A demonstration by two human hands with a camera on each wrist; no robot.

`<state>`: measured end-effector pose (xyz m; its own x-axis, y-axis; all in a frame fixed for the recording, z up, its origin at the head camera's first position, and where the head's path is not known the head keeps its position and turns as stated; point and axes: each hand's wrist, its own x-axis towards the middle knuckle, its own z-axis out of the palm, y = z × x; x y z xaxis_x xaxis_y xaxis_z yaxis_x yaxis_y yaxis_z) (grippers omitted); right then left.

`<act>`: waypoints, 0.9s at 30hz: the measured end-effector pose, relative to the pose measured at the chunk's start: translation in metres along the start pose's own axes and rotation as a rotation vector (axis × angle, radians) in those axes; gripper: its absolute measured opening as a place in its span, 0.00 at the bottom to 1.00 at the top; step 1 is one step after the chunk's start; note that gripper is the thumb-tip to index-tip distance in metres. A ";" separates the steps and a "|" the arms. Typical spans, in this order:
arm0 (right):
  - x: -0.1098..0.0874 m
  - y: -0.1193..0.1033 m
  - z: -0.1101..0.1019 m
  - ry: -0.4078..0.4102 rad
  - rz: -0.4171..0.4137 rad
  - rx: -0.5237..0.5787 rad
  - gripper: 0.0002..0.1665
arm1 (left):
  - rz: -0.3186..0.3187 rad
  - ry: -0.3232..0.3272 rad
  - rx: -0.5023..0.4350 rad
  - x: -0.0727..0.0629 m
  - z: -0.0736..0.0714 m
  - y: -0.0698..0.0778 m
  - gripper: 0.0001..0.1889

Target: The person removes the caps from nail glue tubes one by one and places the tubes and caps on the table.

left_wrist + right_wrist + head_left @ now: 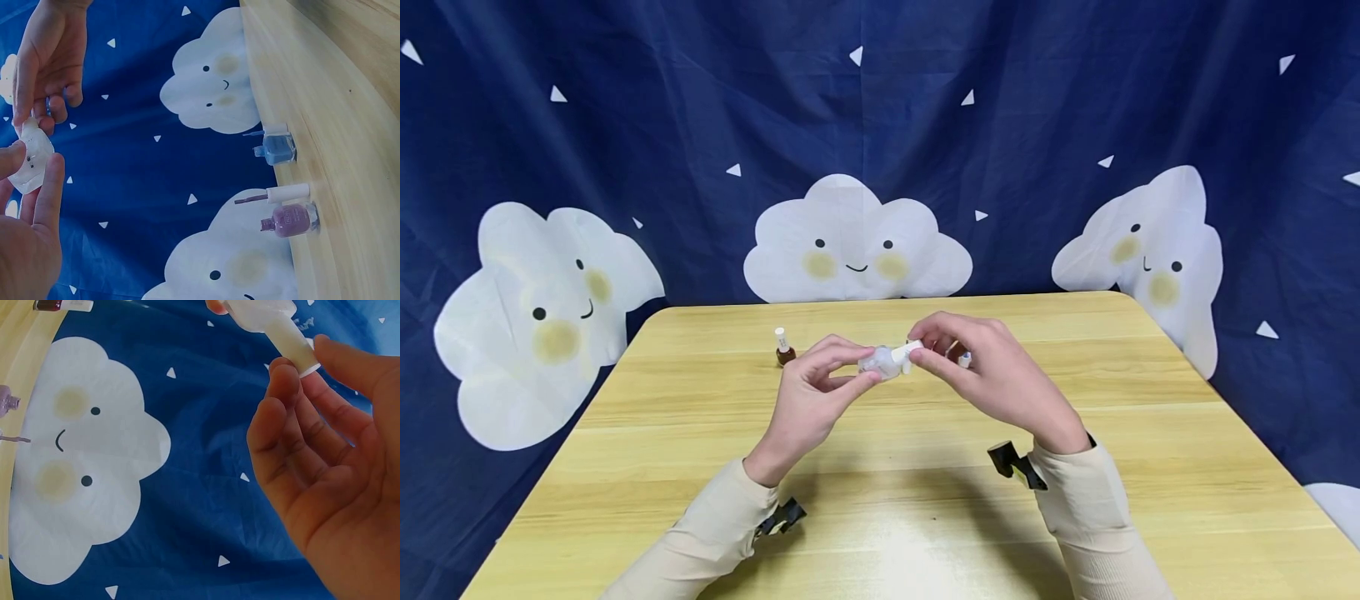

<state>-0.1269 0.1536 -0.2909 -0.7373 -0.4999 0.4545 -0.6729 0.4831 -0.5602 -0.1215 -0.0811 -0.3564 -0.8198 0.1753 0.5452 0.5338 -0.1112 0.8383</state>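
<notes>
Above the table, my left hand (805, 393) grips the body of a pale, whitish nail polish bottle (878, 364) between thumb and fingers. My right hand (996, 375) pinches the bottle's white cap (290, 344) between thumb and fingertips. The cap sits in line with the bottle neck, and the bottle tilts sideways with the cap toward the right hand. In the left wrist view, the bottle (34, 164) shows small dark marks on its side.
A dark red polish bottle (786, 355) with a white cap stands at the back left of the table (715, 450). An uncapped blue bottle (279, 149) and an uncapped purple bottle (291, 220) stand on the table, each beside a white cap with its brush (287, 192).
</notes>
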 end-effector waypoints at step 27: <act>-0.001 -0.001 0.000 0.001 -0.037 -0.005 0.05 | -0.005 0.002 -0.005 -0.001 0.001 0.000 0.15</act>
<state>-0.1254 0.1538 -0.2904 -0.7116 -0.5173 0.4755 -0.7003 0.4678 -0.5391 -0.1208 -0.0807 -0.3568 -0.8229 0.1737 0.5411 0.5286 -0.1153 0.8410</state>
